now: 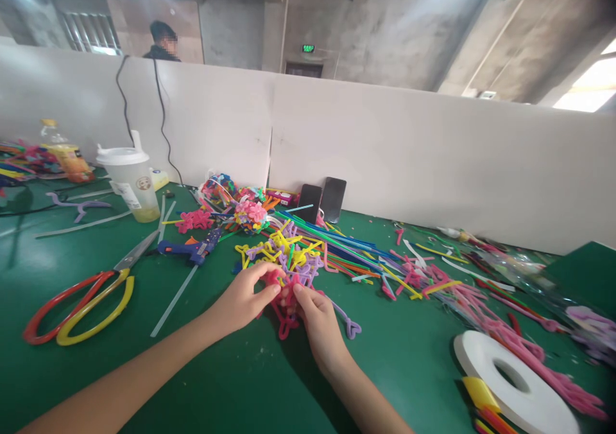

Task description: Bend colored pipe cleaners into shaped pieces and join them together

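Note:
Between my two hands is a red-pink shape bent from pipe cleaners, with loops hanging below my fingers. My left hand pinches its left side between thumb and fingers. From the right, my right hand grips the other side, thumb on top. Part of the shape is hidden behind the fingers. Just beyond lies a pile of yellow and purple bent pipe cleaners. A purple pipe cleaner with a heart-shaped end lies right of my right hand.
Large scissors lie open at left, near a blue glue gun with a glue stick. A lidded cup and a juice bottle stand behind. Two phones lean against the partition. Straight pipe cleaners and a white tape roll lie right.

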`<state>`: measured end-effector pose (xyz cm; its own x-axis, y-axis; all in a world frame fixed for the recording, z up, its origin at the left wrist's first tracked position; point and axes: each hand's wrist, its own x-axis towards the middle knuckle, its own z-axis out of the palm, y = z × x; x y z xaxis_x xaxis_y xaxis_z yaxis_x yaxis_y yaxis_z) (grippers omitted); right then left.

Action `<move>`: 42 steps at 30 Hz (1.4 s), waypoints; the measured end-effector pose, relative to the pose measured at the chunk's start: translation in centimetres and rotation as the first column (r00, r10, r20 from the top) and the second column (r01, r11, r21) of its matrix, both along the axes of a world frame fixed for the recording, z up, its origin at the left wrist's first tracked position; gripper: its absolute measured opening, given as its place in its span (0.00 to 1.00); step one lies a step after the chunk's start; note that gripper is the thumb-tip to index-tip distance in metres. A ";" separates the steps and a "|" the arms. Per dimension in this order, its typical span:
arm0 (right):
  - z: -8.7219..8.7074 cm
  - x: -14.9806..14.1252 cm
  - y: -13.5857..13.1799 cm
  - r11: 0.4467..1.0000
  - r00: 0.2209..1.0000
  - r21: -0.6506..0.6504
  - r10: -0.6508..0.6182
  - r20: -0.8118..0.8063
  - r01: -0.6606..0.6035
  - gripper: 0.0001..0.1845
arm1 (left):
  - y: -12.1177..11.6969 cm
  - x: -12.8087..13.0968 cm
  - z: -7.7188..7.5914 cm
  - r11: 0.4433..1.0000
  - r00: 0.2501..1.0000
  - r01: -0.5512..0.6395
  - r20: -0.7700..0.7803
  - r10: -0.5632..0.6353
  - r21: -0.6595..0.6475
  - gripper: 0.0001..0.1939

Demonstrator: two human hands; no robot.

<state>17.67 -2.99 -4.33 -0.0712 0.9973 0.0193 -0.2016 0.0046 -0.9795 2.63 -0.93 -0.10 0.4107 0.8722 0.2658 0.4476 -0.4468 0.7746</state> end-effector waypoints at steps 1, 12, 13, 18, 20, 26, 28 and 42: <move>0.0 0.0 0.0 1.000 1.000 0.001 0.005 -0.002 -0.005 0.19 | 0.1 0.0 0.0 1.000 1.000 -0.009 0.017 0.010 -0.026 0.10; 0.4 -0.1 -0.2 1.000 0.998 0.002 0.013 0.057 -0.013 0.17 | 0.8 -0.4 0.2 0.994 0.990 -0.108 0.083 0.110 -0.030 0.09; 0.4 -0.2 -0.3 1.000 0.998 0.003 0.011 0.055 -0.011 0.17 | 0.7 -0.4 0.2 0.992 0.988 -0.116 0.097 0.120 -0.038 0.08; 0.1 -0.4 -0.4 1.000 0.999 -0.003 0.004 -0.041 -0.004 0.17 | 0.5 -0.1 0.0 0.989 0.973 -0.068 0.209 0.094 -0.132 0.07; 0.1 -0.5 -0.5 1.000 0.998 0.000 0.013 -0.067 -0.013 0.17 | 0.5 0.0 0.0 0.979 0.960 -0.032 0.266 0.086 -0.200 0.06; 0.6 -0.5 -0.6 1.000 0.999 0.005 0.013 -0.047 -0.013 0.16 | 0.4 0.0 0.3 0.928 0.934 0.012 0.334 0.123 -0.373 0.07; 1.1 -0.4 -0.8 1.000 1.000 0.017 -0.011 -0.007 0.011 0.16 | 0.5 -0.1 0.2 0.933 0.935 0.002 0.331 0.126 -0.360 0.06; 1.8 -0.3 -0.9 0.997 0.990 0.082 -0.008 0.142 -0.004 0.20 | 0.5 0.1 -0.2 0.829 0.818 0.198 0.554 0.154 -0.522 0.07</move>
